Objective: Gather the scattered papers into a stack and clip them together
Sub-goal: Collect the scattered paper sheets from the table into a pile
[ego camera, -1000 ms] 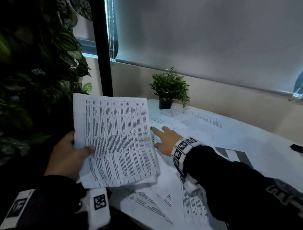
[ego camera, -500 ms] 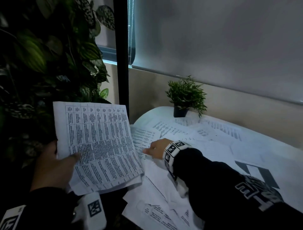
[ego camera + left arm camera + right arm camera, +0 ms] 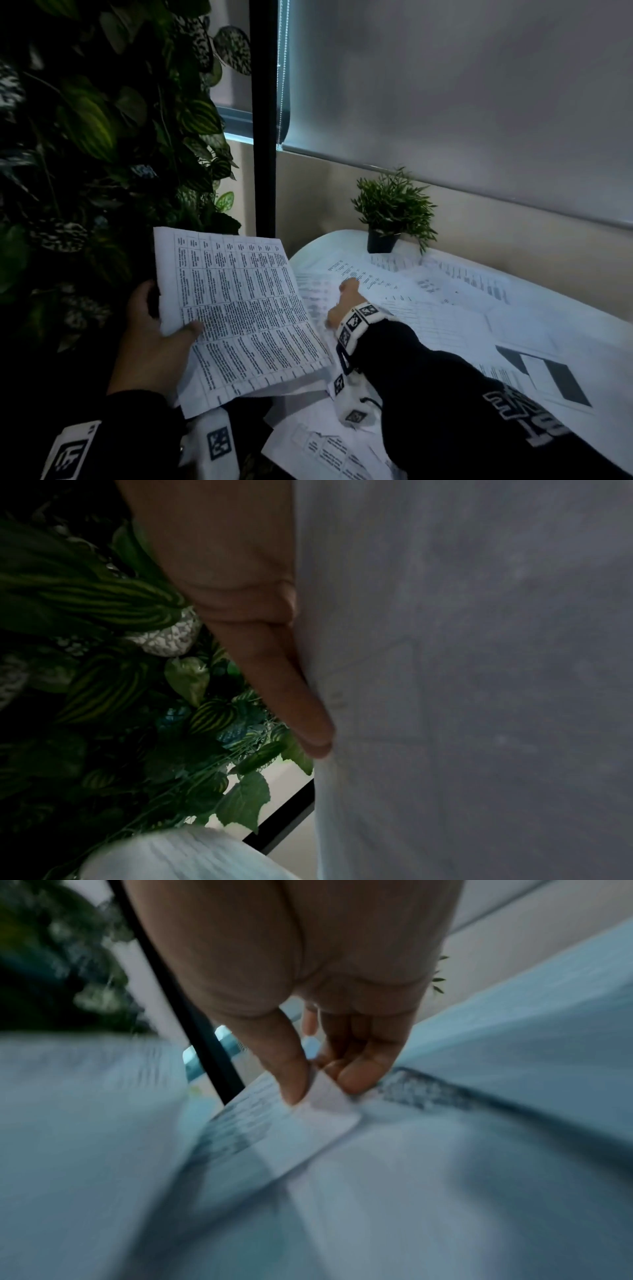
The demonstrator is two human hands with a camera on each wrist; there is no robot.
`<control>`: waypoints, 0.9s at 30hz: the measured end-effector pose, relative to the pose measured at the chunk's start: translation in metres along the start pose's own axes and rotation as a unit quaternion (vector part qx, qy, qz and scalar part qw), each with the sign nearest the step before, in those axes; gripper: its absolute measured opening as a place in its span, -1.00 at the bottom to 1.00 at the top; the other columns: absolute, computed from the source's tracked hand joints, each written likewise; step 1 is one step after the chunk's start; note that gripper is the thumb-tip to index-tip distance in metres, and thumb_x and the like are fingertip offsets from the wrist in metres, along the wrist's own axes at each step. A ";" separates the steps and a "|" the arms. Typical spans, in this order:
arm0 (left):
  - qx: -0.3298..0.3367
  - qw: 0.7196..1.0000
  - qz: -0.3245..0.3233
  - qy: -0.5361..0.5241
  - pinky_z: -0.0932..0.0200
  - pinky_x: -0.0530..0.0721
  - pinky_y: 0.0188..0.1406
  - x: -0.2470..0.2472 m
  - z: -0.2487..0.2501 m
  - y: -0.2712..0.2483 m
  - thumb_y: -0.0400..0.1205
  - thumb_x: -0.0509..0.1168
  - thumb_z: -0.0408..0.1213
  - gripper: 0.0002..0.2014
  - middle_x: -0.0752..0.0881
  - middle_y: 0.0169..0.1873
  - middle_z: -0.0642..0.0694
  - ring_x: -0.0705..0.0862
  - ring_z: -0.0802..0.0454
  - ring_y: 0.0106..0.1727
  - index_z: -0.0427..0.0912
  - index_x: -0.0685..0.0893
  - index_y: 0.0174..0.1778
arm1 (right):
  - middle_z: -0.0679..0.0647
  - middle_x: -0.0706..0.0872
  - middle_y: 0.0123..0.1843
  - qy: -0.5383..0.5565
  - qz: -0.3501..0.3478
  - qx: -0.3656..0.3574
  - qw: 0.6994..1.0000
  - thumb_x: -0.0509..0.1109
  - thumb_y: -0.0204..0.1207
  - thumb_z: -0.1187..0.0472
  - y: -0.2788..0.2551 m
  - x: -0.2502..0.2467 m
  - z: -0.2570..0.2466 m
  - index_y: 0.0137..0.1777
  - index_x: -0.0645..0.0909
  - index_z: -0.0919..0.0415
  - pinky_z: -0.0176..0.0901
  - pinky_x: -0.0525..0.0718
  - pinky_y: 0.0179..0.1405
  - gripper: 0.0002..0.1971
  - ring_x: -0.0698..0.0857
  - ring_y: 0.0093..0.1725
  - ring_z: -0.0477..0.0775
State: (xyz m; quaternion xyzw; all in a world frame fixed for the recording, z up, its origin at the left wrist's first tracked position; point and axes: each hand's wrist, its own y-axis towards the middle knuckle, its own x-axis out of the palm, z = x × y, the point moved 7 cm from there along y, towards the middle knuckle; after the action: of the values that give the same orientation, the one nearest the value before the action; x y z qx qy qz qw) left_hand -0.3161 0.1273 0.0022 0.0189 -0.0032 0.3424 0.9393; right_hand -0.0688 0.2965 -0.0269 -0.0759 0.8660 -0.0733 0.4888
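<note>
My left hand [image 3: 161, 329] grips a stack of printed sheets [image 3: 239, 308] off the table's left side, thumb on the top page. In the left wrist view its fingers [image 3: 274, 683] lie flat along the back of the stack [image 3: 479, 669]. Several more sheets [image 3: 445, 308] lie scattered and overlapping on the white table [image 3: 308, 250]. My right hand [image 3: 346, 294] reaches over them near the stack's right edge. The blurred right wrist view shows my right hand [image 3: 322, 1088] pinching one sheet's corner [image 3: 329, 1110] between thumb and fingertips. No clip shows in any view.
A small potted plant [image 3: 394, 209] stands at the table's far edge by the wall. A wall of leafy plants [image 3: 85, 137] and a black post [image 3: 263, 120] close off the left. A sheet with a dark graphic [image 3: 555, 377] lies at the right.
My right hand lay flat with spread fingers on a sheet; its fingers have since curled and now pinch a sheet's corner. The left hand still holds the stack.
</note>
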 end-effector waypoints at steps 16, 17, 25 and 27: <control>-0.006 0.983 -0.177 0.058 0.43 0.58 0.06 0.089 0.009 -0.048 0.50 0.26 -0.76 -0.55 0.68 0.11 -0.08 0.68 0.16 0.14 -0.06 0.72 -0.02 | -0.21 0.61 -0.65 0.355 0.317 -0.252 0.843 0.18 0.29 0.59 -0.108 -0.317 0.061 -0.46 0.68 -0.02 -0.44 0.24 -0.68 -0.52 0.40 -0.69 -0.24; 0.012 0.983 -0.161 0.091 0.53 0.53 -0.08 0.087 0.010 -0.049 0.51 0.25 -0.74 -0.55 0.66 0.11 -0.07 0.68 0.22 0.06 -0.06 0.71 0.01 | -0.19 0.61 -0.65 0.347 0.263 -0.266 0.860 0.18 0.29 0.60 -0.110 -0.307 0.056 -0.52 0.69 -0.03 -0.45 0.27 -0.66 -0.50 0.42 -0.67 -0.24; -0.189 0.937 -0.278 -0.095 -0.08 0.71 0.01 0.127 -0.006 -0.077 0.35 0.33 0.32 -0.41 0.84 -0.10 -0.23 0.80 -0.21 -0.06 -0.22 0.85 -0.21 | -0.22 0.64 -0.51 0.014 -0.083 -0.342 0.936 0.21 0.40 0.46 -0.102 -0.169 0.021 -0.23 0.64 0.12 -0.49 0.45 -0.48 -0.74 0.52 -0.55 -0.28; -0.196 0.914 -0.334 -0.122 0.04 0.77 -0.36 0.138 0.001 -0.098 0.23 0.43 0.23 -0.45 0.84 -0.21 -0.27 0.83 -0.18 -0.28 -0.24 0.84 -0.22 | -0.21 0.63 -0.39 -0.063 -0.052 -0.367 0.927 0.22 0.46 0.45 -0.101 -0.158 0.009 -0.13 0.69 0.11 -0.55 0.43 -0.40 -0.72 0.52 -0.46 -0.32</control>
State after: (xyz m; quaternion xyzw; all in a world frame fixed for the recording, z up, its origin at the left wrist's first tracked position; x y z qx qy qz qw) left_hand -0.1477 0.1413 0.0022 -0.1236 -0.1783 -0.0038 0.9762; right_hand 0.0258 0.2288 0.1202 -0.2990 0.7948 0.2296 0.4755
